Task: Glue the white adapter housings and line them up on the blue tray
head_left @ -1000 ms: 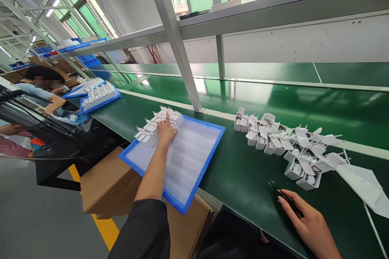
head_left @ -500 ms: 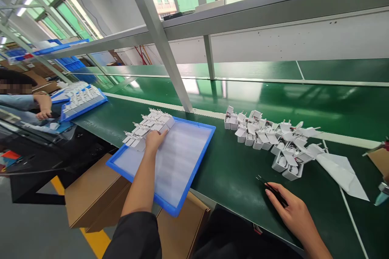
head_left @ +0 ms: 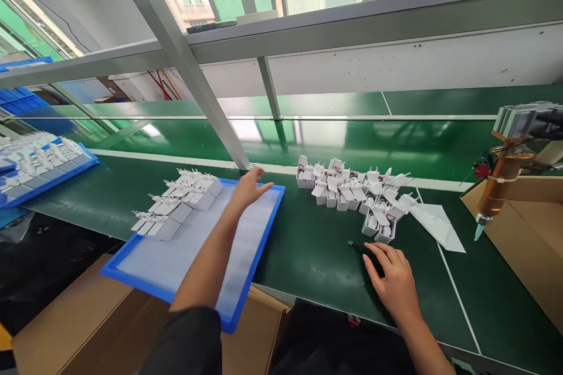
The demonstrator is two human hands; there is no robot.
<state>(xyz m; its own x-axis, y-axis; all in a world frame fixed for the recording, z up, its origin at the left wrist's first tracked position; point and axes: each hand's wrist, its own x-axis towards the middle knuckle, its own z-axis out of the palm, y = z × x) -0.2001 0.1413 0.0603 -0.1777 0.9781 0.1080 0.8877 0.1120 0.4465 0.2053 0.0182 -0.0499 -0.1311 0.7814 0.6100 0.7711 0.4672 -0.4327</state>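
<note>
The left hand [head_left: 250, 189] is above the far, right-hand part of a blue-rimmed tray [head_left: 262, 241], with nothing seen in its grasp; its fingers are extended and its thumb stands wide of them. Rows of white cases [head_left: 176, 204] on the tray lie at nine o'clock from these fingers, apart from them. A loose group of open white cases [head_left: 347, 190] stands on the green bench [head_left: 303, 246] at three o'clock, well apart from the left fingertips.

The right hand [head_left: 393, 281] is low over the bench, fingers curved, thumb and forefinger parted. A slim dark tool [head_left: 357, 247] lies at ten o'clock, just beside those tips; whether they grip it cannot be determined. The nearest open cases are at twelve o'clock from this hand, near the fingers. A white sheet [head_left: 442, 228] is at two o'clock; an amber syringe [head_left: 496, 190] is also at two o'clock, farther off.
</note>
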